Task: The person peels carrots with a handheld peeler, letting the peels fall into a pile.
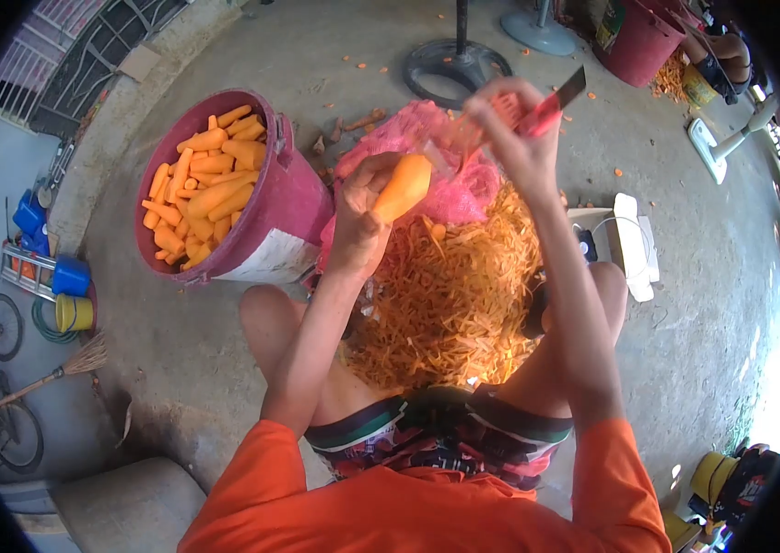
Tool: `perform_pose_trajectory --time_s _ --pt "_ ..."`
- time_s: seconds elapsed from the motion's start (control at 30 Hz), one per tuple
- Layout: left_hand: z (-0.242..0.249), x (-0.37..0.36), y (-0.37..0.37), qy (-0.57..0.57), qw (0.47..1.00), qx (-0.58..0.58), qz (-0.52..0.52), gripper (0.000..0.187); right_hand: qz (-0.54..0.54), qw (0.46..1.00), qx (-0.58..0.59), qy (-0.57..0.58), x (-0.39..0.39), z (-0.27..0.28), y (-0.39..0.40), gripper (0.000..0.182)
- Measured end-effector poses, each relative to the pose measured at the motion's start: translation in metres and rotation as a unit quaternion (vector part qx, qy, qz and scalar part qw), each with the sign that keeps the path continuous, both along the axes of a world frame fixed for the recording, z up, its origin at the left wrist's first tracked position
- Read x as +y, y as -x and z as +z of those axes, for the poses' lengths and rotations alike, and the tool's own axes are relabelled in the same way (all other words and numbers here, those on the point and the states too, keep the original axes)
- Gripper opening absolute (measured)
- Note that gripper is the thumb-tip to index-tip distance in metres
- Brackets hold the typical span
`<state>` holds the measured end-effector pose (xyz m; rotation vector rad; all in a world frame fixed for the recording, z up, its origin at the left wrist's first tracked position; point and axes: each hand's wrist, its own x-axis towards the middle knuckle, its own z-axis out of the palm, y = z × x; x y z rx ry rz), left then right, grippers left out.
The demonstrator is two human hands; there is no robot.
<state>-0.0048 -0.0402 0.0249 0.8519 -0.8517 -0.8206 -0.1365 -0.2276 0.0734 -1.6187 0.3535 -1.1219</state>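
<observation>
My left hand (364,212) is wrapped round a peeled orange carrot (405,187), its thick end pointing up and away from me. My right hand (521,129) is raised to the right of it, closed on a red-handled knife (546,112) whose dark blade points up and to the right. Reddish, motion-smeared shapes lie between that hand and the carrot; I cannot make out whether a second tool is among them. Beneath both hands, a big heap of carrot peelings (454,295) lies between my legs, with a pink mesh sack (390,138) behind it.
A large pink tub (293,217) full of peeled carrots stands at the left. To the right is an open white box (634,244). A round black stand base (454,69) and a red bucket (639,41) are farther back. Another person's leg (729,55) shows at upper right.
</observation>
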Motion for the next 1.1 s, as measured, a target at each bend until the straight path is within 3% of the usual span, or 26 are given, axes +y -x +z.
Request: perform_pose_trajectory --time_s 0.07,0.1,0.13,0.2,0.27,0.3,0.33,0.4,0.47,0.53,0.6,0.67,0.7,0.73,0.8,0.87,0.9,0.93,1.0,1.03,1.07,1.1 --pt "0.004 -0.003 0.004 -0.014 1.000 -0.007 0.006 0.113 0.072 0.984 -0.078 0.145 0.034 0.010 0.000 0.017" --pt "0.002 -0.004 0.004 0.007 1.000 0.025 -0.008 0.109 0.033 0.980 -0.065 0.186 0.027 0.004 -0.003 0.016" --pt "-0.001 -0.001 0.004 0.024 0.998 0.056 -0.021 0.104 0.000 0.996 -0.025 0.088 0.010 -0.006 -0.004 0.017" --pt "-0.002 0.002 0.001 0.036 0.997 0.062 -0.037 0.104 -0.028 0.999 -0.007 0.037 -0.010 -0.009 0.002 0.018" --pt "0.004 -0.004 0.002 0.001 1.000 -0.012 0.000 0.116 0.030 0.992 -0.073 0.102 0.020 0.007 0.003 0.017" --pt "0.003 -0.005 0.002 0.001 1.000 -0.008 0.001 0.116 0.031 0.964 -0.088 0.249 0.031 0.012 0.000 0.018" --pt "0.002 -0.005 0.000 0.006 1.000 -0.016 0.003 0.115 0.032 0.964 -0.087 0.248 0.024 0.008 0.000 0.018" --pt "0.000 0.003 0.000 0.002 1.000 -0.025 0.005 0.114 -0.046 0.998 0.026 0.041 -0.001 -0.004 0.001 0.020" --pt "0.002 0.000 0.000 0.002 1.000 -0.010 0.019 0.113 -0.031 0.999 0.009 0.025 0.000 0.009 0.003 0.020" --pt "-0.001 -0.005 0.000 0.002 1.000 -0.011 0.023 0.111 0.055 0.983 -0.090 0.153 0.031 0.009 0.002 0.017" --pt "-0.004 -0.004 -0.001 0.008 1.000 -0.018 0.011 0.112 0.037 0.989 -0.083 0.121 0.026 0.003 0.002 0.014" --pt "-0.004 0.003 0.000 0.002 1.000 -0.022 -0.005 0.112 -0.048 0.997 -0.049 0.036 0.002 0.006 0.000 0.014" --pt "-0.002 -0.001 0.000 0.011 1.000 -0.015 0.006 0.112 -0.025 0.997 -0.072 -0.020 0.003 0.002 0.005 0.014" --pt "-0.001 -0.005 0.001 0.020 1.000 -0.004 0.020 0.113 0.020 0.994 -0.107 -0.004 0.019 0.007 0.005 0.013" --pt "-0.001 -0.005 0.003 0.015 1.000 -0.009 0.026 0.112 -0.015 0.978 -0.081 0.191 0.028 -0.001 -0.001 0.013" --pt "-0.005 0.003 -0.002 -0.013 0.998 0.063 -0.007 0.114 -0.095 0.988 -0.040 0.119 -0.014 -0.031 -0.008 0.013" --pt "-0.021 0.005 -0.010 0.071 0.991 0.098 -0.061 0.109 -0.065 0.998 0.006 0.025 -0.017 -0.022 0.001 0.011" --pt "-0.015 0.003 -0.012 0.073 0.991 0.093 -0.060 0.109 -0.063 0.998 0.001 0.027 -0.015 -0.017 0.001 0.011" --pt "-0.009 0.000 -0.014 0.111 0.921 0.346 -0.139 0.098 -0.012 0.999 -0.003 0.035 -0.007 -0.012 0.001 0.011" --pt "-0.002 -0.001 -0.013 0.129 0.896 0.389 -0.171 0.081 -0.028 0.990 0.089 0.104 0.004 -0.006 0.005 0.014" --pt "0.000 -0.002 -0.014 0.130 0.896 0.390 -0.169 0.081 -0.026 0.990 0.091 0.105 0.011 -0.008 0.006 0.014" --pt "0.002 -0.003 -0.015 0.104 0.898 0.399 -0.152 0.075 -0.030 0.967 0.171 0.185 0.017 -0.013 0.007 0.017"
